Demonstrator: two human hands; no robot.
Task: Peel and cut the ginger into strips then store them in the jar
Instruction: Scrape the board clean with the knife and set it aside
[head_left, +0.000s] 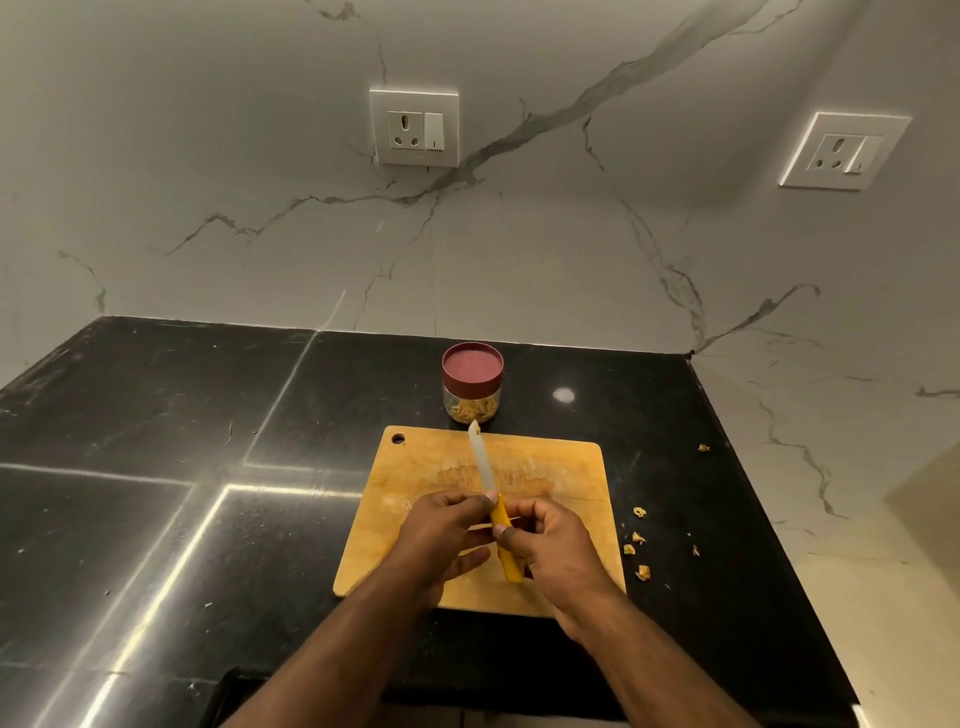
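Black countertop (156, 415) w/ wooden cutting board (426, 467) near centre, bare of ginger. Jar (472, 384) just beyond its far edge, lid on, ginger strips (471, 410) inside. Right hand (556, 551) clamped on knife (491, 493) handle; left hand (441, 535) pinches blade base. Peel scraps (639, 540) right of board. Prob. storing's done; next: set knife down, clear scraps.

My right hand (553, 545) hides most of the knife (488, 483) handle; scraps (640, 540) on the right are too small for me to identify.
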